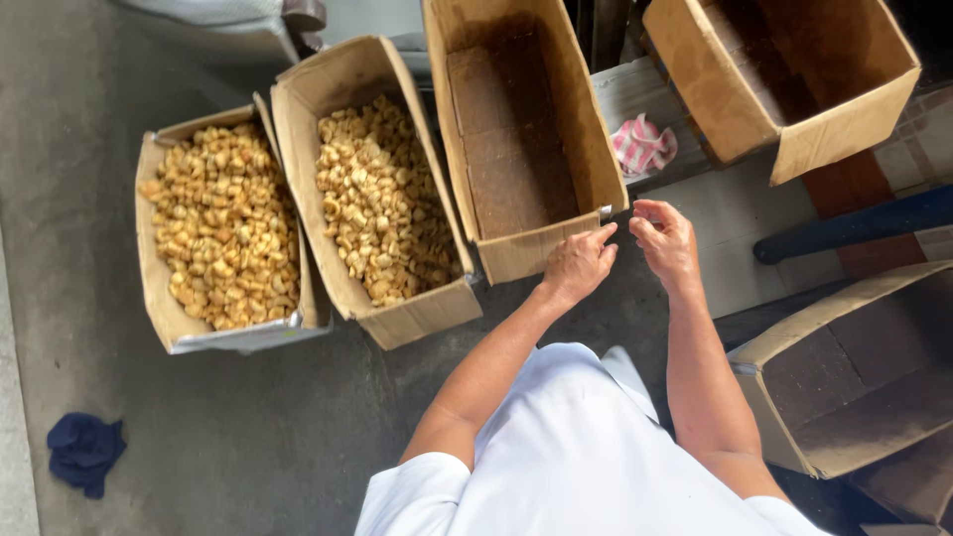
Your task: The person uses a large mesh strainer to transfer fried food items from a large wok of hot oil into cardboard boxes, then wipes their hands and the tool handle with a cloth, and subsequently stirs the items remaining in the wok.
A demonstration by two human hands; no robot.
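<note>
My left hand (pixel 579 264) rests against the near right corner of an empty brown cardboard box (pixel 516 139), fingers bent, forefinger touching the corner by a small pale strip, maybe tape. My right hand (pixel 665 241) hovers just right of that corner, thumb and fingers pinched together; whether anything is between them is too small to tell. Both arms reach out from my white shirt (pixel 586 447).
Two cardboard boxes filled with small yellow-brown pieces (pixel 382 199) (pixel 223 223) stand left of the empty box on the grey concrete floor. Empty boxes sit at upper right (pixel 794 79) and lower right (pixel 854 367). A pink striped cloth (pixel 642 144), a blue bar (pixel 854 226), a dark blue rag (pixel 84 452).
</note>
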